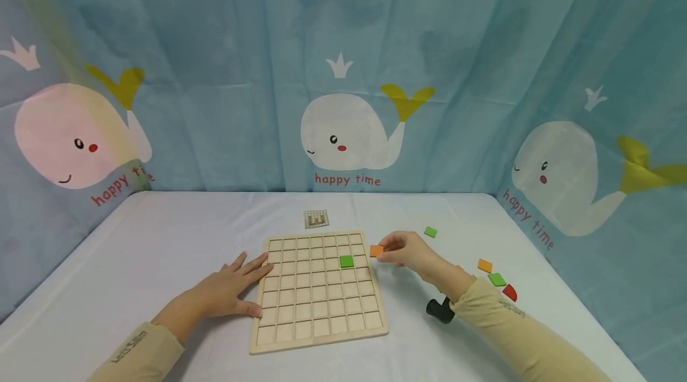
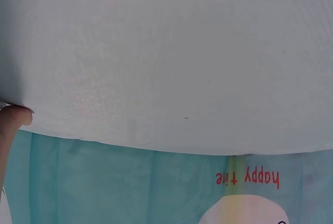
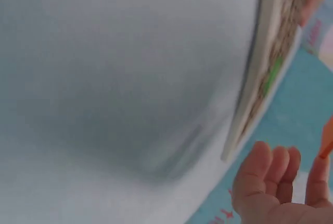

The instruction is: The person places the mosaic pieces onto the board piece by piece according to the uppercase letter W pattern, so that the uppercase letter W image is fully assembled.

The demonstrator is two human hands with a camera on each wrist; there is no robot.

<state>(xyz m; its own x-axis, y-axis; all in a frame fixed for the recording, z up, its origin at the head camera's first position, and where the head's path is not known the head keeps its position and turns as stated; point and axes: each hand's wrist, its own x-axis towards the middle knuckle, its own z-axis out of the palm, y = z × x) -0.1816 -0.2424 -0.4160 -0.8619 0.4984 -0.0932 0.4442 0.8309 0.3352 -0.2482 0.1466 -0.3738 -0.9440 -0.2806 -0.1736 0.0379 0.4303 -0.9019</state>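
Note:
A wooden grid board (image 1: 303, 295) lies on the white table, with one green square tile (image 1: 346, 261) in a cell toward its upper right. My left hand (image 1: 228, 289) rests along the board's left edge, fingers spread and fingertips on the frame. Only one finger (image 2: 15, 117) of it shows in the left wrist view. Just off the board's right edge, my right hand (image 1: 410, 252) pinches an orange square tile (image 1: 377, 250) between thumb and fingertips. That tile (image 3: 328, 138) is partly cut off in the right wrist view.
Behind the board lies a small patterned card (image 1: 316, 219). To the right are a green tile (image 1: 430, 231), an orange tile (image 1: 485, 265), another green tile (image 1: 497, 279), a red rounded piece (image 1: 510, 292) and a black object (image 1: 441, 311) partly behind the right forearm. A whale-print curtain (image 1: 214, 132) hangs behind.

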